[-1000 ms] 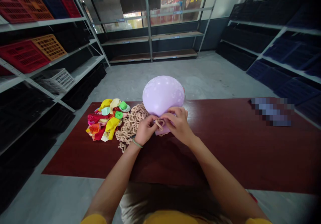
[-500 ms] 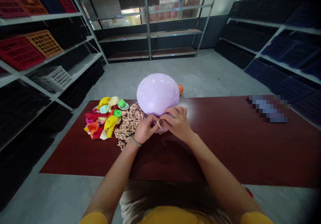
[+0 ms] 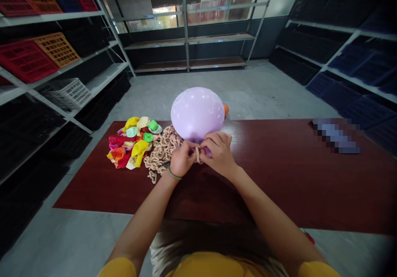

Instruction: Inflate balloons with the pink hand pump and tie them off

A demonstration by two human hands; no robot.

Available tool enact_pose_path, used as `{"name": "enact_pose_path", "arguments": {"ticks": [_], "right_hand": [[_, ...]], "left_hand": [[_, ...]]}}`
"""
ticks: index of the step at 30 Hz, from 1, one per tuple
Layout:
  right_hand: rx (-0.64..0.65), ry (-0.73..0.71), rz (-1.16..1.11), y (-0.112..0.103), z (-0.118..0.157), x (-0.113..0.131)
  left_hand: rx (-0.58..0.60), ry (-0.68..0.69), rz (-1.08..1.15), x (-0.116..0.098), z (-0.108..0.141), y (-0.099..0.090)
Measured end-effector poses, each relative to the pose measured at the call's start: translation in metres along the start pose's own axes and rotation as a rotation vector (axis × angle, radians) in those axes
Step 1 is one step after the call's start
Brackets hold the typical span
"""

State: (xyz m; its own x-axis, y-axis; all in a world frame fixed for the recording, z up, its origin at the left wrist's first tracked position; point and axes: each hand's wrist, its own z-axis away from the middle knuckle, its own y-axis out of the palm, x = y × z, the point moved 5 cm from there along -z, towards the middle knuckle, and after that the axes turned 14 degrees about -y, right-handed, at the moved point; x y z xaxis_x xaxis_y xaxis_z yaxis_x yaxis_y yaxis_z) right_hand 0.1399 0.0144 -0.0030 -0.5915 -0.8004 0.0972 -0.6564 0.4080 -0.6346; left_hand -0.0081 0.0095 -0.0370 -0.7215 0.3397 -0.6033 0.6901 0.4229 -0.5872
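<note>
A lilac inflated balloon [image 3: 197,113] with pale speckles rests on the table, its neck pinched between my hands. My left hand [image 3: 182,159], with a green band on its wrist, grips a loop of tan looped cord [image 3: 163,152] where the cord meets the balloon's neck. My right hand [image 3: 218,153] is shut around the neck from the other side. Most of the neck is hidden by my fingers. The rest of the cord lies in a heap beside my left hand. Further left lies a pile of flat multicoloured balloons [image 3: 132,142].
The hands work on a dark red table [image 3: 279,190]. An orange balloon [image 3: 226,109] shows behind the lilac one. A pixelated object [image 3: 336,136] lies at the table's right. Metal shelves with plastic crates [image 3: 27,61] stand on both sides and ahead.
My hands have drawn closer, and a tan cord loop now stands up between them. Less of the balloon's neck shows. The whole view has shifted slightly.
</note>
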Motion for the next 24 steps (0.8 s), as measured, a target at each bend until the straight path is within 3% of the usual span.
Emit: {"name": "enact_pose_path", "arguments": {"ticks": [10, 15, 24], "right_hand": [[0.045, 0.095, -0.240, -0.007, -0.003, -0.004], [0.133, 0.099, -0.317, -0.007, -0.005, -0.007], [0.096, 0.128, -0.415, -0.006, -0.005, -0.014]], "left_hand": [[-0.098, 0.300, -0.005, -0.008, -0.001, -0.008], [0.003, 0.311, -0.031, -0.005, -0.001, -0.003], [-0.033, 0.349, 0.069, -0.002, -0.001, -0.007]]}}
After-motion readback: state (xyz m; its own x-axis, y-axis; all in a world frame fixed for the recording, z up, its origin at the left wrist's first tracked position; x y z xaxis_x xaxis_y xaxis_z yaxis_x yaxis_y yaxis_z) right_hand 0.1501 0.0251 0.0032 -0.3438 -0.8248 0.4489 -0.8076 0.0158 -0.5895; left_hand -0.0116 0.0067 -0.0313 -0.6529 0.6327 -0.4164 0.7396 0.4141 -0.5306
